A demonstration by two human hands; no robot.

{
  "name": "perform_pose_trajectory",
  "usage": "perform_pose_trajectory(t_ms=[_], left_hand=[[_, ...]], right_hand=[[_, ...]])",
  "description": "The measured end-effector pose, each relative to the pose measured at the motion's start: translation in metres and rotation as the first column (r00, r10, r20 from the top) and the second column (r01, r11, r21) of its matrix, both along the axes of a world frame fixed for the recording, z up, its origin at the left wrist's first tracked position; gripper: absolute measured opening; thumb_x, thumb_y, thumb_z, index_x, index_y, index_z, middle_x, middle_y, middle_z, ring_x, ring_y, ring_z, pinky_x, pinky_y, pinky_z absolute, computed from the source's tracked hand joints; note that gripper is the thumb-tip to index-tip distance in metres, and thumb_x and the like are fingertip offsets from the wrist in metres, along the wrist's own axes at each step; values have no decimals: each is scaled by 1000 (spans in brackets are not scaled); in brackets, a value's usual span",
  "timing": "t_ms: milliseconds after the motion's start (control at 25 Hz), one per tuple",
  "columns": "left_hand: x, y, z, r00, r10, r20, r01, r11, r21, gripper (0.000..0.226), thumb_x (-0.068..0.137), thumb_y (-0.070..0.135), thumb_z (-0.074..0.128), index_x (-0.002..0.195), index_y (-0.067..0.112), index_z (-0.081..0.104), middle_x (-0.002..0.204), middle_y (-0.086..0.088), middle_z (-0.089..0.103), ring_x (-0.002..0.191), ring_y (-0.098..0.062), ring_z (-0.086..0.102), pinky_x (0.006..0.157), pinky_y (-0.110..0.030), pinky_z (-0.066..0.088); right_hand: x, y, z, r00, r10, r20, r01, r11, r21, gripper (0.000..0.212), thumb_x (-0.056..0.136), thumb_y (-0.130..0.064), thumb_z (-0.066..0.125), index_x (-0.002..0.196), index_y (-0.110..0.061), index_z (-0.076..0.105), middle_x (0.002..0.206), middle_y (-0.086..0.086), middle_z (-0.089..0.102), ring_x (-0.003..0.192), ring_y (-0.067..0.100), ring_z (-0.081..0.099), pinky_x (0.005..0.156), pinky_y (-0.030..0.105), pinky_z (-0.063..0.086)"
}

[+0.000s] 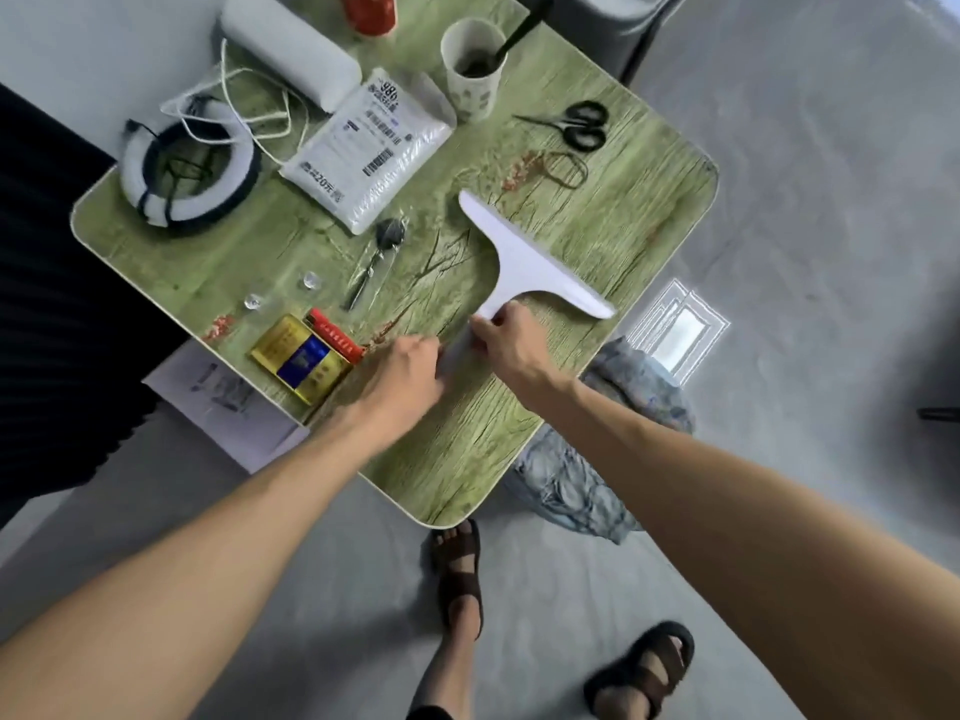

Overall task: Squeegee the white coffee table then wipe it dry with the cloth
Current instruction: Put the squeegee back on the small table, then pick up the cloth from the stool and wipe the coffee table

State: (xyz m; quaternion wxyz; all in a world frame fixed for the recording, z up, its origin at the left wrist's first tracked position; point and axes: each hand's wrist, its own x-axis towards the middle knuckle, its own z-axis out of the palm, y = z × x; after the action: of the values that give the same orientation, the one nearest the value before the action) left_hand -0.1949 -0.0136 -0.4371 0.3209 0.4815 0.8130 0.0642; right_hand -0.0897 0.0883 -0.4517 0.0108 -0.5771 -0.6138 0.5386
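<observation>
i'm gripping the squeegee (524, 257) handle with my right hand (511, 345), blade lying on the counter (649, 200) ready to drag. my left hand (408, 374) is closing around the handle's end, steadying it.

Both forearms are bare — no sleeves, watch or rings on the left hand (402, 376) or right hand (511, 350). The feet wear dark brown strapped sandals (641, 667) (open-toed).

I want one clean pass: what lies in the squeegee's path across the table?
Plenty. Ahead of the squeegee lie a hair tie, scissors and a cup; to its left, a wrapped spoon, a parcel and a gold box.
</observation>
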Motion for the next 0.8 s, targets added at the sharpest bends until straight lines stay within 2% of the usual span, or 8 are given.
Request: perform_pose_trajectory(t_ms=[120, 280, 400, 480, 560, 640, 720, 800], left_hand=[[-1, -1, -7, 999, -25, -45, 26, 1000, 0, 12, 81, 13, 65, 90, 9, 59, 90, -10, 63, 70, -22, 50, 59, -30, 37], [5, 3, 6, 999, -18, -39, 17, 999, -42, 27, 84, 8, 62, 110, 5, 53, 111, -17, 59, 86, -26, 55, 71, -36, 47], [27, 7, 36, 1000, 27, 11, -28, 985, 168, 39, 85, -1, 58, 122, 5, 47, 125, -17, 49, 86, -15, 52, 66, -10, 45], [57, 3, 49, 994, -7, 105, -20, 968, 249, 32, 86, -1, 56, 117, 5, 53, 114, -12, 57, 73, -6, 50, 58, -4, 43], [101, -4, 47, 966, -27, 258, 3, 995, 95, 28, 85, 11, 60, 113, 14, 58, 100, -3, 64, 76, -13, 60, 58, -10, 45], [143, -9, 30, 911, 69, 406, 13, 981, -195, 38, 82, 22, 64, 118, 17, 56, 107, -5, 65, 96, -24, 63, 77, -27, 49], [181, -8, -7, 923, 133, 361, 9, 931, -365, 56, 83, 26, 62, 134, 15, 43, 124, -13, 58, 111, -30, 58, 83, -31, 44], [201, 1, -45, 942, 212, 260, -98, 915, -391, 73, 86, 25, 59, 148, 12, 22, 140, -20, 45, 124, -34, 49, 94, -36, 43]], right_hand=[[0, -4, -2, 999, -19, -42, 21, 999, 47, 24, 94, -20, 56, 70, -19, 58, 69, -7, 64, 64, 10, 62, 58, 29, 52], [7, -2, 21, 992, 52, -116, -60, 996, -65, 35, 96, -18, 53, 63, -19, 62, 64, -8, 67, 67, 19, 65, 65, 33, 56], [47, 5, 41, 985, 41, -167, -70, 982, -174, 20, 96, -26, 57, 94, -9, 67, 84, 5, 71, 71, 16, 68, 69, 30, 59], [101, -1, 46, 988, 14, -153, -44, 979, -199, 16, 96, -22, 58, 99, -9, 66, 87, 9, 71, 69, 16, 68, 68, 29, 59], [171, -16, 39, 999, -38, -24, 32, 977, -213, 12, 95, -15, 58, 95, -8, 67, 83, 12, 70, 66, 18, 64, 68, 35, 57], [225, -30, 18, 987, -73, 143, 110, 957, -270, 15, 93, -7, 57, 102, 0, 66, 82, 16, 67, 63, 21, 59, 65, 38, 52], [265, -35, -15, 974, -32, 225, 99, 952, -290, 23, 93, -4, 55, 113, 4, 63, 89, 18, 65, 69, 25, 58, 67, 38, 49], [281, -31, -51, 974, 85, 211, -28, 965, -259, 30, 93, -9, 56, 122, -3, 62, 107, 14, 68, 87, 26, 63, 80, 39, 52]])
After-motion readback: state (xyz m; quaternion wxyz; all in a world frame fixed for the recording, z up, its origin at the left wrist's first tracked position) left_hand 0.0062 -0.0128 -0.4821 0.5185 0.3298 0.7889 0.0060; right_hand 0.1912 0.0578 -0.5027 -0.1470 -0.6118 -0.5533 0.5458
